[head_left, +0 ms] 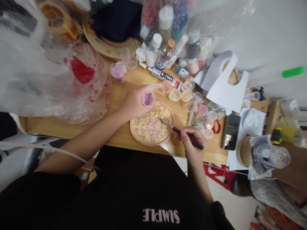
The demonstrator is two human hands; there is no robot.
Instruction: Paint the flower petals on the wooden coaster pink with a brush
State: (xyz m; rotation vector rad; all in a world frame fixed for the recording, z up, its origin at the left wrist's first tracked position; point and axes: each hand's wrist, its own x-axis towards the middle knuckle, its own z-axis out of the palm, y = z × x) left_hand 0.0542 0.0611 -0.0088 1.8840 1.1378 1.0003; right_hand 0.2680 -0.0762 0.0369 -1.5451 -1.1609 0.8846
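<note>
A round wooden plaque with raised gold floral outlines lies near the table's front edge. Several petals at its middle are filled with lilac. My left hand is closed round a small clear cup of purple paste, held over the plaque's upper edge. In my right hand is a small palette knife with a dark handle, gripped like a pen. Its thin metal tip touches or hovers just above the plaque beside a lilac petal; I cannot tell which.
Several small cups of coloured paste crowd the table right of the plaque, near red-handled scissors and a phone. Behind stand a B-7000 glue tube and bottles. A plastic bag covers the left side.
</note>
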